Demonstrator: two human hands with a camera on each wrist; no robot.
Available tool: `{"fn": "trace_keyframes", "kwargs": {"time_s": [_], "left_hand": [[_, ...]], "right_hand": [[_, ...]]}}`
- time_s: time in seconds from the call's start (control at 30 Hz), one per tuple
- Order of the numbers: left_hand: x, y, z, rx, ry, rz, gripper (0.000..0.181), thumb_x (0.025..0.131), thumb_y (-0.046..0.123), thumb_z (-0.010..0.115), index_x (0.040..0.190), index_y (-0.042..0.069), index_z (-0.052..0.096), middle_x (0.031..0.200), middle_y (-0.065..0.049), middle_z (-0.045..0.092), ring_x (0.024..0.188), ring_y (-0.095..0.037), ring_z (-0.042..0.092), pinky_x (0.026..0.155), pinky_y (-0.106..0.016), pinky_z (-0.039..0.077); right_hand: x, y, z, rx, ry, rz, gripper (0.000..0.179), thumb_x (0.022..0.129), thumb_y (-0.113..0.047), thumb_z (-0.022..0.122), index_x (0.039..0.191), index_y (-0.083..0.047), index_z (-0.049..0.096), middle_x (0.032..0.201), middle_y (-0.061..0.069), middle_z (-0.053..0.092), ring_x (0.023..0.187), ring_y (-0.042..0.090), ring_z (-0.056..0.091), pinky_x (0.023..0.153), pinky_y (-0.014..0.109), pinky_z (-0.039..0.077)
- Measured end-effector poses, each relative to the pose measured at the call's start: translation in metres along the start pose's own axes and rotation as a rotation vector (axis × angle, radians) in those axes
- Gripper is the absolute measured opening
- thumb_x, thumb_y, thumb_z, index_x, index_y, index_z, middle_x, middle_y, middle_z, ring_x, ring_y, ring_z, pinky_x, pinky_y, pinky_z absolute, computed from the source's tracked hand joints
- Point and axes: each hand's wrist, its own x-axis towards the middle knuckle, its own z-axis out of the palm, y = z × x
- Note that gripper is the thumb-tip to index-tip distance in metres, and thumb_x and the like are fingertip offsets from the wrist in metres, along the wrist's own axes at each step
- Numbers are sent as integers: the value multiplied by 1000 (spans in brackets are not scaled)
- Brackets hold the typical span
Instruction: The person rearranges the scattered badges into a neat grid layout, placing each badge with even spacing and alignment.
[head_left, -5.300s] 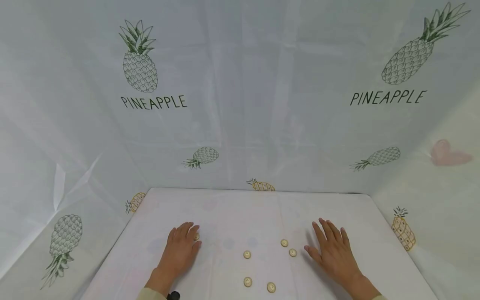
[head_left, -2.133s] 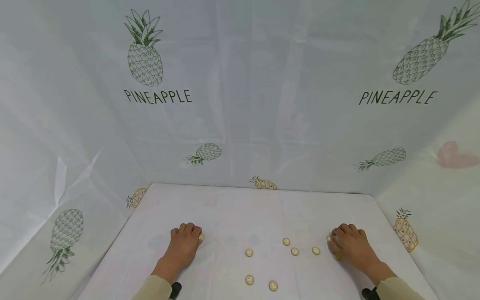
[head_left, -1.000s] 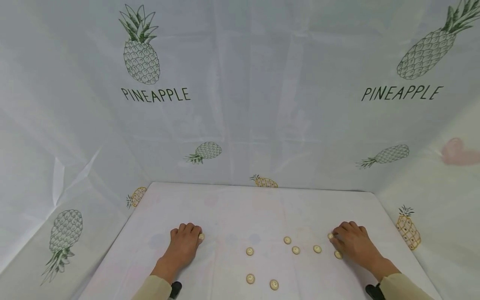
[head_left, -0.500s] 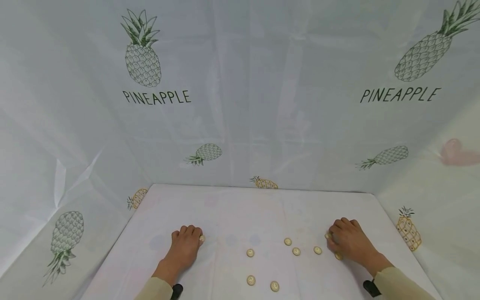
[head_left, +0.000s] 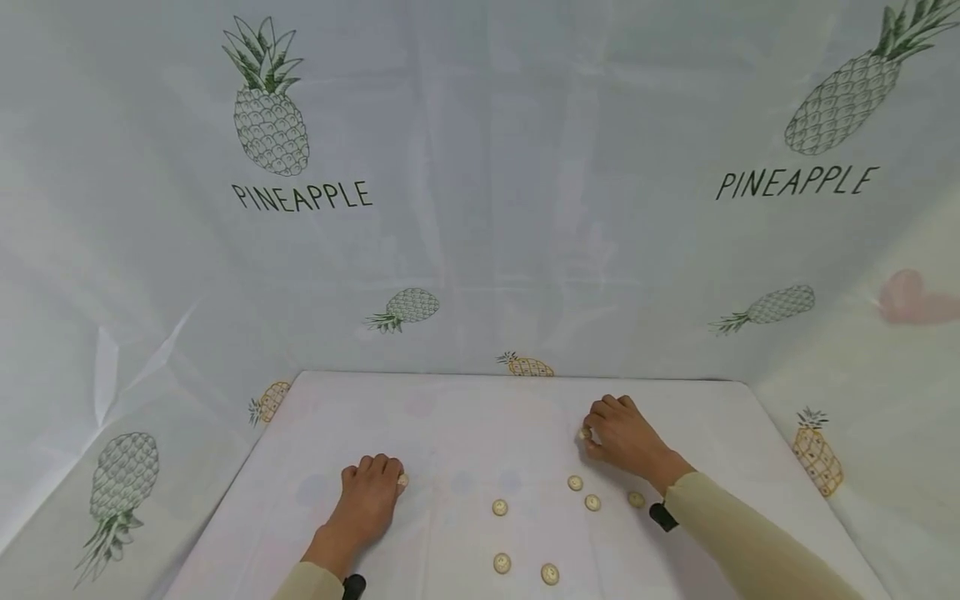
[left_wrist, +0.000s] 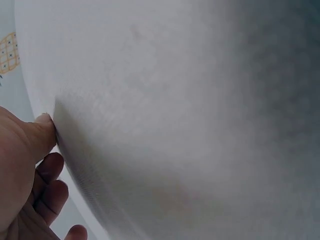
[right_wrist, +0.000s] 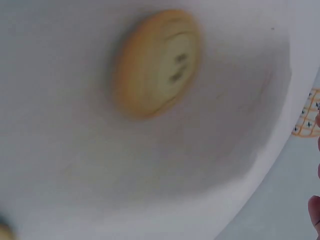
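Observation:
In the head view my left hand [head_left: 367, 504] rests on the left of the white table with curled fingers, and a small round cream disc [head_left: 403, 480] shows between its thumb and forefinger. In the left wrist view the thumb [left_wrist: 42, 132] reaches down at the cloth; the disc is hidden there. My right hand [head_left: 621, 435] is at the right of the middle, toward the back, pinching another such disc [head_left: 584, 434] between thumb and forefinger. The right wrist view shows a thick round disc [right_wrist: 157, 65] below the wrist, with a ringed face and dark central marks.
Several like discs lie on the table: a pair [head_left: 575, 482] in front of the right hand, one disc [head_left: 636, 499] beside the right wrist, one [head_left: 500, 507] near the middle, two [head_left: 550, 573] nearer the front. White pineapple-printed sheeting [head_left: 517, 208] walls the table [head_left: 465, 417].
The right hand has moved left and back with a disc, its forearm now across where another disc lay. Both hands were open 5.3 s ago; the left now pinches its disc and stays in place.

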Motion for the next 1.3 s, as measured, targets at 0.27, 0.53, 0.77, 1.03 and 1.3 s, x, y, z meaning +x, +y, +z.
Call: {"fn": "trace_keyframes", "kwargs": {"time_s": [0.27,0.53,0.77,1.03,1.3], "left_hand": [[1,-4,7,27,-17,3,21,100,24,73,109,12,58,103,-4,56,98,-26,51,87,-57,43],[1,-2,5,2,-42,-14,19,101,24,72,106,14,56,100,-3,54,97,-25,49,87,-57,44],[1,-2,5,12,-40,-10,21,101,25,71,108,13,55,102,-3,54,96,-25,48,87,-56,45],[1,-2,4,9,-44,-15,20,102,24,71,110,13,56,104,-4,55,97,-25,49,87,-56,45],[0,0,0,-24,-51,-22,19,102,23,70,111,12,57,106,-5,56,99,-26,51,88,-57,45]], "right_hand": [[31,-10,24,-7,-26,-22,17,85,-24,81,84,-12,69,88,0,62,85,22,52,82,44,44],[38,-15,36,23,-36,10,15,85,-20,81,88,-12,69,91,1,63,85,21,53,80,43,46],[42,-20,35,53,-93,45,20,88,-21,79,103,-11,71,97,2,66,87,21,53,79,42,45],[42,-21,36,108,-115,92,14,96,-23,77,101,-11,73,99,3,69,90,21,54,80,42,45],[41,-21,42,97,-120,135,16,96,-25,77,98,-9,75,98,4,70,89,22,54,80,43,45]]}}
